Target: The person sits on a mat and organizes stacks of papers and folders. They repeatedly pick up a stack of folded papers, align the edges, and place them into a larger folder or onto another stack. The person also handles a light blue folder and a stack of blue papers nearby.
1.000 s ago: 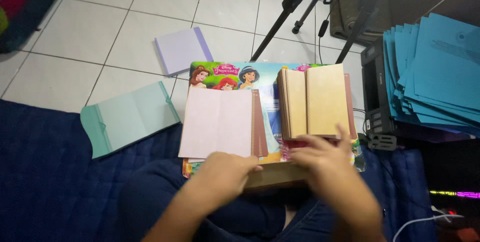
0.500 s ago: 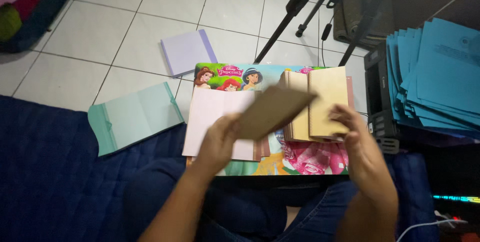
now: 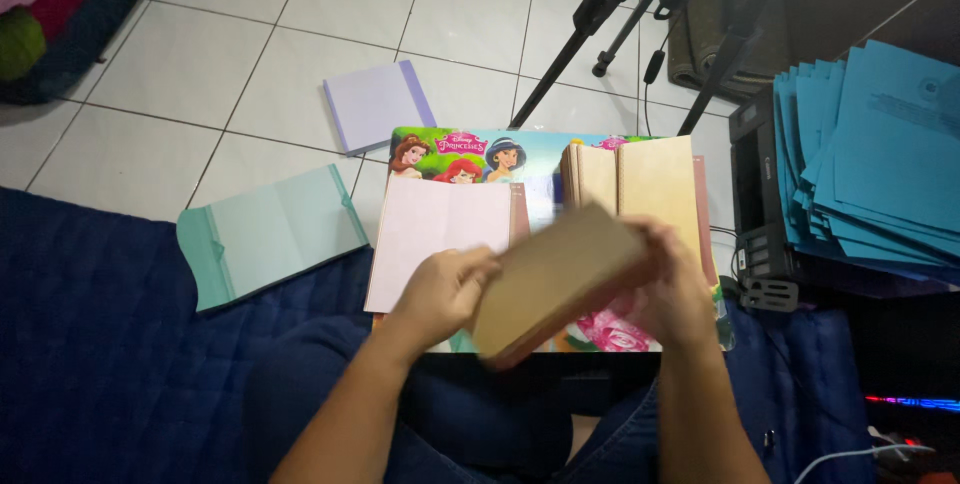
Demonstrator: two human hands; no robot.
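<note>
At the bottom centre of the frame my two forearms reach up from my lap. Both hands grip one thick tan book block (image 3: 555, 279), which sits tilted just below the middle of the frame, blurred, its lower edge showing a darker cover. My left hand (image 3: 445, 289) clasps its left edge with curled fingers; my right hand (image 3: 680, 294) grasps its right end, fingers wrapped around it.

Under the block lies a colourful lap table (image 3: 470, 154) printed with cartoon figures. On its left half rests a pale pink cover sheet (image 3: 435, 234); on its right half stand more tan book blocks (image 3: 640, 184), just beyond my right hand.

Left of the table, a mint green cover (image 3: 270, 234) lies half on the dark blue mat (image 3: 90, 344), half on the white floor tiles (image 3: 250, 64). Further up, a lilac cover (image 3: 378, 104) lies on the tiles.

At the right edge, a fanned stack of blue sheets (image 3: 870, 164) rests on a black machine (image 3: 765, 234). At the top, black tripod legs (image 3: 610, 24) stand.
</note>
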